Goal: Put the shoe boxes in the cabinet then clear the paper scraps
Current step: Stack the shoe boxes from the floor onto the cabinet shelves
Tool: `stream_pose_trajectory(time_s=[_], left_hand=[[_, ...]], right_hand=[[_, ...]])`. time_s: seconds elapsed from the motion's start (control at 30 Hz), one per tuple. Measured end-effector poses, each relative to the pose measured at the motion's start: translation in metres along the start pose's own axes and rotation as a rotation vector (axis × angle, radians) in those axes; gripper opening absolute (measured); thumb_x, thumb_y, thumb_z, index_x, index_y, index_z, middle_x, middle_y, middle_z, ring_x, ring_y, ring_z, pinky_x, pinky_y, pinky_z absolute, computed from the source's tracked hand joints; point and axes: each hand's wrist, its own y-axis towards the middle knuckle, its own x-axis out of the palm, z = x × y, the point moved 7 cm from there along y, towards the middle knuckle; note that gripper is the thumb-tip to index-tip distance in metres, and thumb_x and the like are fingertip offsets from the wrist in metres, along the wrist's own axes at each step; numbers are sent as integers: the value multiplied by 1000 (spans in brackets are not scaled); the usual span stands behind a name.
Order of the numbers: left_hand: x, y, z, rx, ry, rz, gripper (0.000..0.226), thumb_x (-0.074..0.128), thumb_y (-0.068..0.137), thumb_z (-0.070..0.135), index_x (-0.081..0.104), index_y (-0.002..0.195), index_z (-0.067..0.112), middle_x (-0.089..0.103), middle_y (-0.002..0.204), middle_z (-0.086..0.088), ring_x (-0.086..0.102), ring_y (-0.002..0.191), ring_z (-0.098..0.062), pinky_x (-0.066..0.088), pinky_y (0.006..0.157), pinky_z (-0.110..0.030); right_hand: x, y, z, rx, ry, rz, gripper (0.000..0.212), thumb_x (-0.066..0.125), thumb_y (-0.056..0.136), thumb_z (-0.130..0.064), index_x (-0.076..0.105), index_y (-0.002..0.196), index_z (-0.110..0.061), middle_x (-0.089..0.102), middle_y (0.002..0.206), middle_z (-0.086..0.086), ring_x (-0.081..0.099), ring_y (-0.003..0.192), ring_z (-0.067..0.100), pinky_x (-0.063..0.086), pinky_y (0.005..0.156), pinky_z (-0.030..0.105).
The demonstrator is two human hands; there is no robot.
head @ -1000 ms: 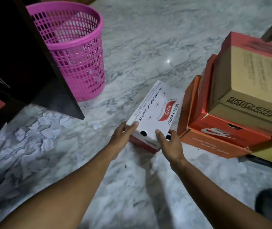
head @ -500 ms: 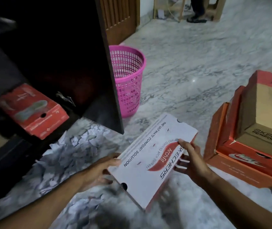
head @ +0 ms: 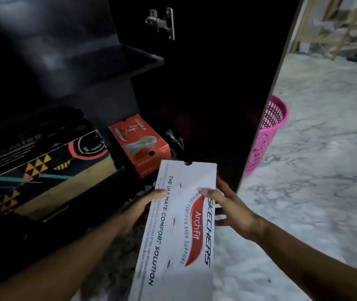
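Note:
I hold a white Skechers Arch Fit shoe box (head: 179, 231) lengthwise in both hands, its far end pointing at the open dark cabinet (head: 129, 61). My left hand (head: 138, 210) grips its left edge and my right hand (head: 231, 210) its right edge. Inside the cabinet a red shoe box (head: 142, 144) sits on the lower shelf, just beyond the white box. A black box with coloured patterns (head: 43, 168) lies to its left. Paper scraps (head: 116, 253) show dimly on the floor under my left arm.
The open cabinet door (head: 249, 94) stands upright on the right of the white box. A pink plastic basket (head: 266, 135) sits on the marble floor (head: 314, 170) behind that door. Wooden furniture legs (head: 303, 29) stand at the far right.
The white box has been lifted off the floor and carried left to the cabinet opening. My view turned left, so the stack of orange and brown boxes has left the frame.

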Motion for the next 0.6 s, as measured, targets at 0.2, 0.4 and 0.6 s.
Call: stream_pose_trajectory(time_s=[0.2, 0.4, 0.6], left_hand=[[-60, -7, 44, 81, -42, 275, 55, 68, 77, 68, 79, 110, 26, 80, 108, -3, 74, 106, -27, 45, 111, -50], [-100, 18, 74, 107, -216, 446, 81, 66, 56, 87, 72, 120, 38, 74, 123, 5, 64, 122, -24, 42, 113, -54], [-98, 41, 66, 77, -302, 437, 53, 62, 86, 68, 67, 119, 27, 72, 122, -5, 67, 109, -24, 50, 106, -49]], right_hand=[[36, 44, -26, -14, -41, -67, 50, 72, 77, -68, 48, 119, -57, 78, 113, 3, 75, 108, 24, 57, 100, 54], [40, 65, 1, 107, 16, -208, 54, 81, 83, -45, 66, 132, -31, 74, 126, 12, 69, 120, 38, 58, 97, 60], [49, 127, -29, 10, 118, -22, 34, 82, 79, -44, 79, 110, -31, 58, 129, 14, 62, 118, 39, 64, 79, 40]])
